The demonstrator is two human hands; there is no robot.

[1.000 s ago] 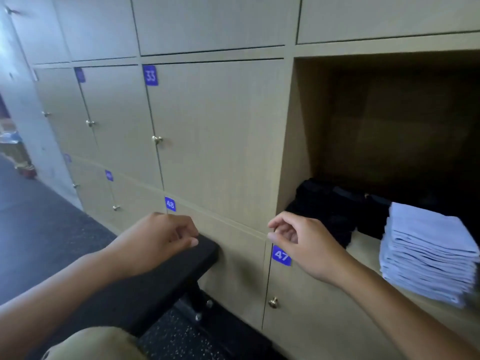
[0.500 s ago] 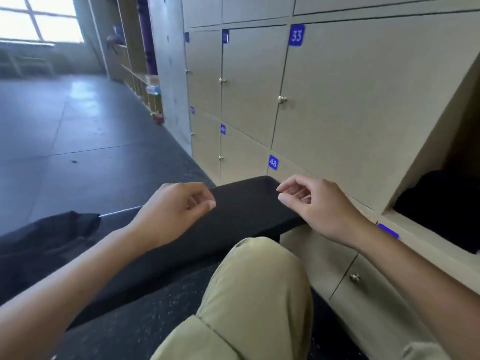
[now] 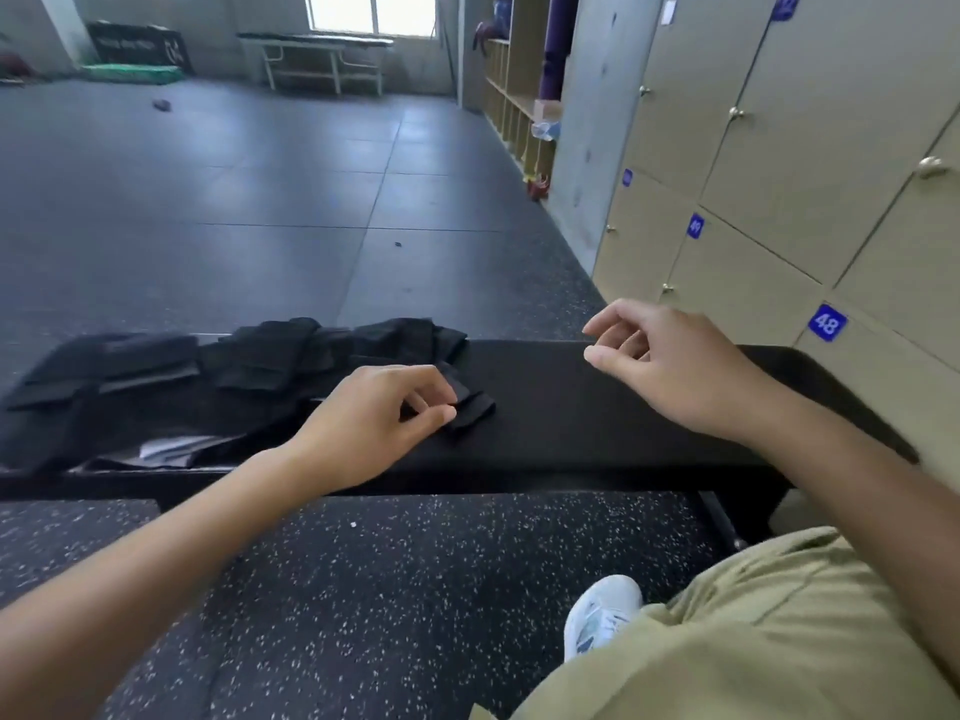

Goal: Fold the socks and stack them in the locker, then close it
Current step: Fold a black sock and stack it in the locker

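Note:
Several black socks lie in a loose pile on the left part of a black bench. My left hand rests on the bench at the pile's right edge and pinches the end of one black sock between thumb and fingers. My right hand hovers above the bench's right half, fingers loosely curled, holding nothing. The open locker is out of view.
Closed wooden lockers with blue number tags line the right side, number 48 nearest the bench. My knee in khaki trousers and a white shoe sit at the lower right. Dark floor tiles stretch behind the bench.
The view has swung left, away from the open locker, to the bench and sock pile. My left hand has reached down to a sock; my right hand stays empty.

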